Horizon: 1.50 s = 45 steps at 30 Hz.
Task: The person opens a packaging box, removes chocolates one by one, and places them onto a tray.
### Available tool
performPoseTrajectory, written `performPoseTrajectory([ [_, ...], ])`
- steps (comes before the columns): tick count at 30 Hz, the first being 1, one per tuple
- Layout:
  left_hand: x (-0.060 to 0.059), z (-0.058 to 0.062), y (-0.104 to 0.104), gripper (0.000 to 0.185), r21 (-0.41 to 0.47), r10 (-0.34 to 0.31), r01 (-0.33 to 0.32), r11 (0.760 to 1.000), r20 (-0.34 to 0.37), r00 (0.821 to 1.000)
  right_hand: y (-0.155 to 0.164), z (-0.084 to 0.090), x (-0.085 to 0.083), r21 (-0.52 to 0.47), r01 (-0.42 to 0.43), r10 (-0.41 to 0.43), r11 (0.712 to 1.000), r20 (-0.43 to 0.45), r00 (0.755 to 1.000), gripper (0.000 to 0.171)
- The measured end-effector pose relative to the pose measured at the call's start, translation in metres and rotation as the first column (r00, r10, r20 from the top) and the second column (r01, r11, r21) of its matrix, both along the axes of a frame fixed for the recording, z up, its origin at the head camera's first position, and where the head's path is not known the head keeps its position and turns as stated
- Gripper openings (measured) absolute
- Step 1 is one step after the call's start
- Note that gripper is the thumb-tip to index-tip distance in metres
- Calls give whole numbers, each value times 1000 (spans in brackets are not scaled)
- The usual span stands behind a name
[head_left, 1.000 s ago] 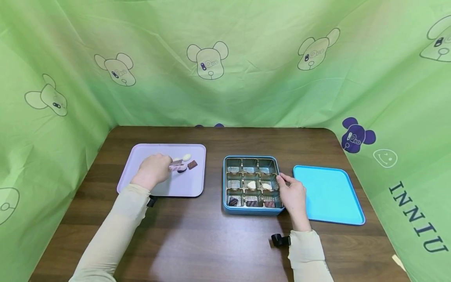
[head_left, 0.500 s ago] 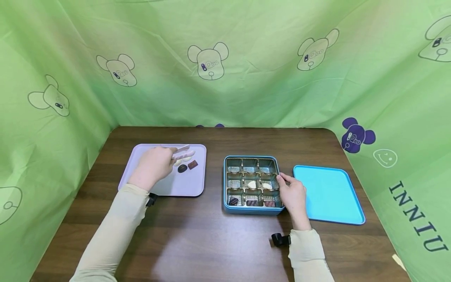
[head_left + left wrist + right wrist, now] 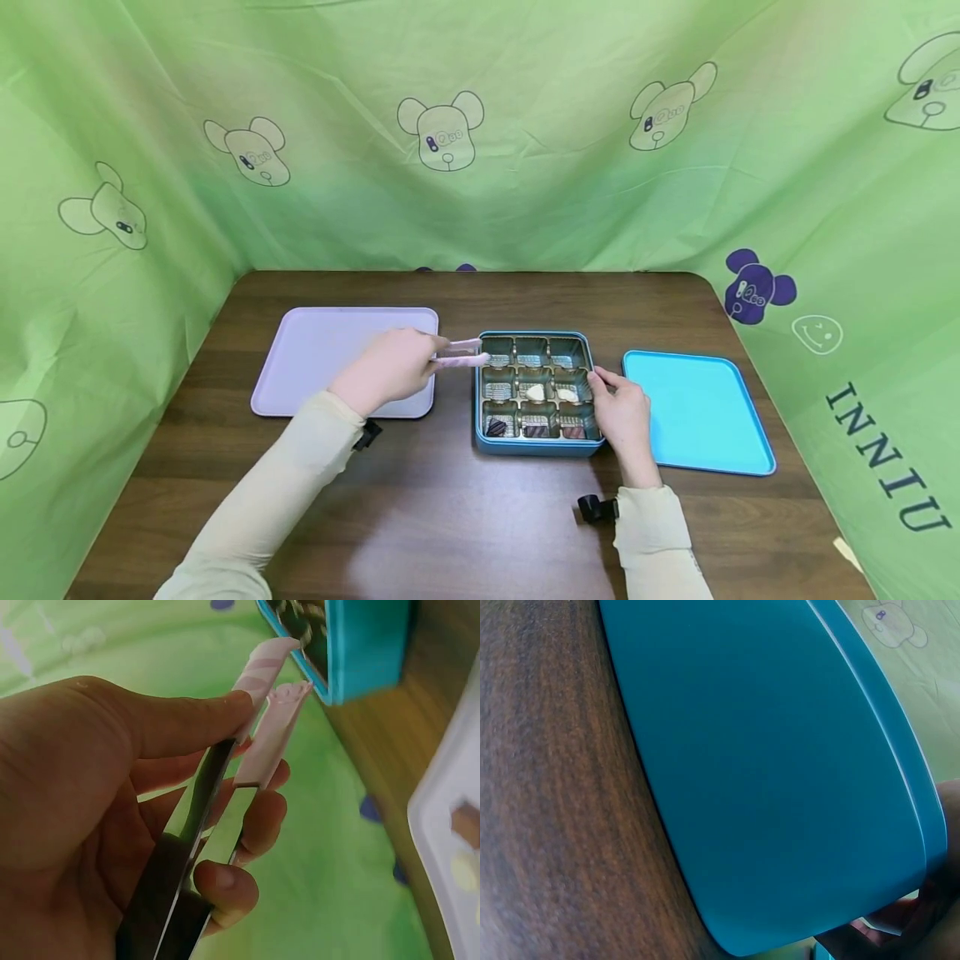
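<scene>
My left hand (image 3: 396, 367) holds metal tongs (image 3: 217, 817) with pink paw-shaped tips, thumb on one arm and fingers on the other. The tips (image 3: 472, 360) are apart, reaching over the left rim of a blue tin (image 3: 536, 450) by its back-left compartment. I cannot tell whether anything sits between them. Inside is a gold divided insert: a dark striped chocolate (image 3: 497, 427) and two brown ones in the front row, white chocolates (image 3: 536, 392) in the middle and right of the middle row. My right hand (image 3: 624, 415) grips the tin's right rim.
A lilac tray (image 3: 300, 367) lies left of the tin, partly behind my left hand; a brown chocolate (image 3: 466, 823) and pale ones (image 3: 465, 871) lie on it. A bright blue lid (image 3: 701, 412) is on the right. Green cloth (image 3: 337, 208) hangs behind the table.
My left hand has carried the tongs from over the chocolates on the tray rightward to the tin's left rim. My right hand and the tin have kept their place.
</scene>
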<state>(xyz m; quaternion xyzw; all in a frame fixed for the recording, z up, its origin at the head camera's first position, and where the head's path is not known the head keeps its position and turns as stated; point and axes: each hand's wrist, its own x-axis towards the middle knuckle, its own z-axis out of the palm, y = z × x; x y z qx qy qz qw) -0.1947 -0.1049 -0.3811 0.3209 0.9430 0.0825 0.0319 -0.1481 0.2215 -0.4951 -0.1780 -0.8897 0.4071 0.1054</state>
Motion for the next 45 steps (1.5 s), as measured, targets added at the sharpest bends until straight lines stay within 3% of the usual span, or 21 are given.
performPoseTrajectory([
  [7, 6, -4, 36, 27, -35, -147, 146, 989, -27, 989, 0, 1, 0, -13, -9, 9, 1000, 29, 1000, 40],
  [12, 9, -10, 56, 19, -89, -190, 186, 979, -37, 981, 0, 0, 1, -10, -5, 5, 1000, 26, 1000, 40],
  [19, 11, -14, 78, 6, -188, -199, 190, 964, -26, 980, 0, 1, 2, 0, -2, 2, 1000, 13, 1000, 38],
  [27, 12, -9, 97, 10, -307, -173, 161, 938, -12, 985, -1, 2, 2, -5, 5, -4, 1000, 15, 1000, 38],
  [33, 11, -8, 108, 13, -338, -162, 157, 928, 14, 987, 0, 0, 1, 0, 9, -9, 1000, -2, 1000, 38],
  [45, 11, -15, 126, 10, -372, -156, 139, 918, -15, 988, 0, -1, 0, 2, -1, 1, 1000, -2, 1000, 38],
])
